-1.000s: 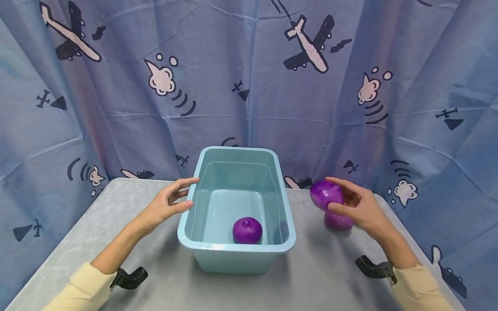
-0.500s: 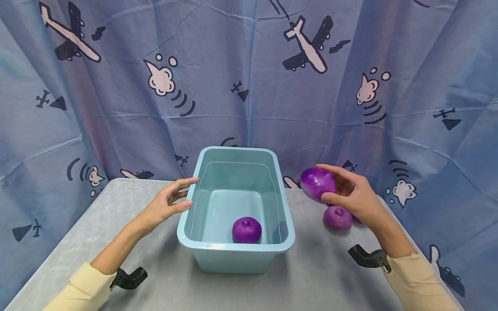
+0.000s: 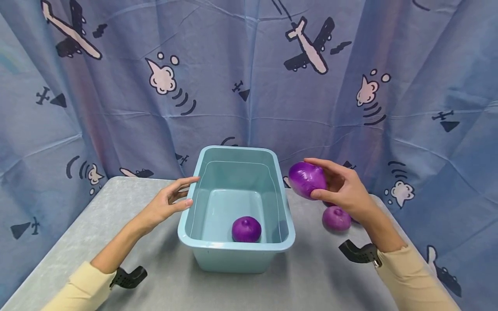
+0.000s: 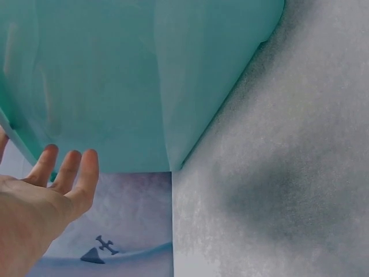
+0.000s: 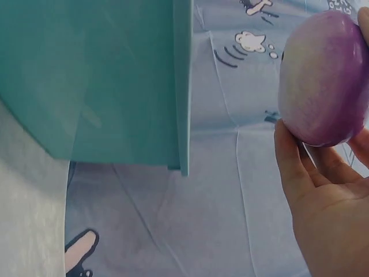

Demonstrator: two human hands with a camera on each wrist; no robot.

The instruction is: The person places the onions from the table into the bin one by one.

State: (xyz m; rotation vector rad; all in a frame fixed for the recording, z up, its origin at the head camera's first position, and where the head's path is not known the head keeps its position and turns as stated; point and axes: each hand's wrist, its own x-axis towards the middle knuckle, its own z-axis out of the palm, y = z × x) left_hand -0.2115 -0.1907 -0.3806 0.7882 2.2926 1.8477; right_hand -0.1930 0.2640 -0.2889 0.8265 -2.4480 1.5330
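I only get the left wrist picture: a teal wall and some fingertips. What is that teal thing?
Observer: A light blue plastic bin on a grey table; the left hand hovers open beside its left wall.
Operator: Anything inside it?
Observer: One purple onion lies on its floor, near the front.
Operator: And the other hand?
Observer: The right hand holds a second purple onion in the air, just right of the bin's rim. A third onion lies on the table below.

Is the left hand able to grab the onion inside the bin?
Probably yes. The left hand is open, holds nothing and sits beside the bin; the bin has no lid, and nothing covers the onion.
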